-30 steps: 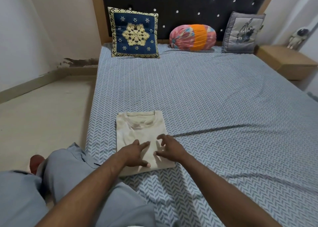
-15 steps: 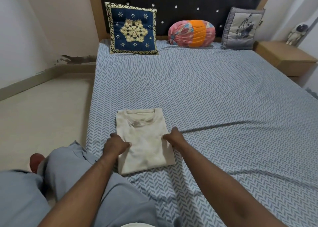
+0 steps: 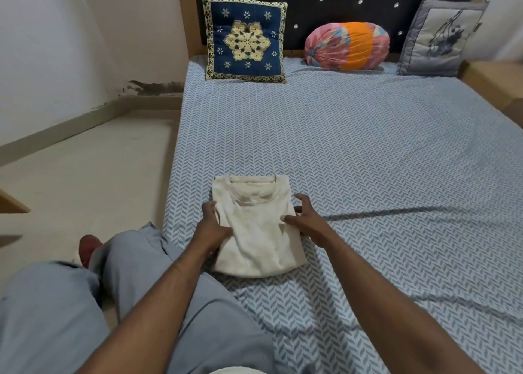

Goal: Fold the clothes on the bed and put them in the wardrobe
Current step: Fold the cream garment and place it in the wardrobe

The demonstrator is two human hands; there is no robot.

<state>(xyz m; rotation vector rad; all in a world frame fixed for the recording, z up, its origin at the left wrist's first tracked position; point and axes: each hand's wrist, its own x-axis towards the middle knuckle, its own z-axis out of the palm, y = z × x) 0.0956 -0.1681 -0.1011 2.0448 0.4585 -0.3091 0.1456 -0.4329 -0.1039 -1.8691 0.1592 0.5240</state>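
Note:
A folded cream T-shirt (image 3: 254, 232) lies near the front left corner of the bed (image 3: 353, 152), collar facing away from me. My left hand (image 3: 210, 223) grips its left edge, fingers tucked under the fabric. My right hand (image 3: 304, 220) holds the right edge, thumb on top and fingers curled round the side. The near end of the shirt looks slightly lifted off the patterned blue sheet. No wardrobe is in view.
A blue embroidered cushion (image 3: 244, 38), an orange-pink bolster (image 3: 346, 46) and a grey cushion (image 3: 443, 38) lean against the dark headboard. A wooden bedside table (image 3: 498, 84) stands at the right. My knees in grey trousers (image 3: 127, 288) are beside the bed, with bare floor (image 3: 85, 169) to the left.
Both hands went from resting on top of the shirt to its two side edges and took hold of them. The shirt's near end has bunched and risen a little.

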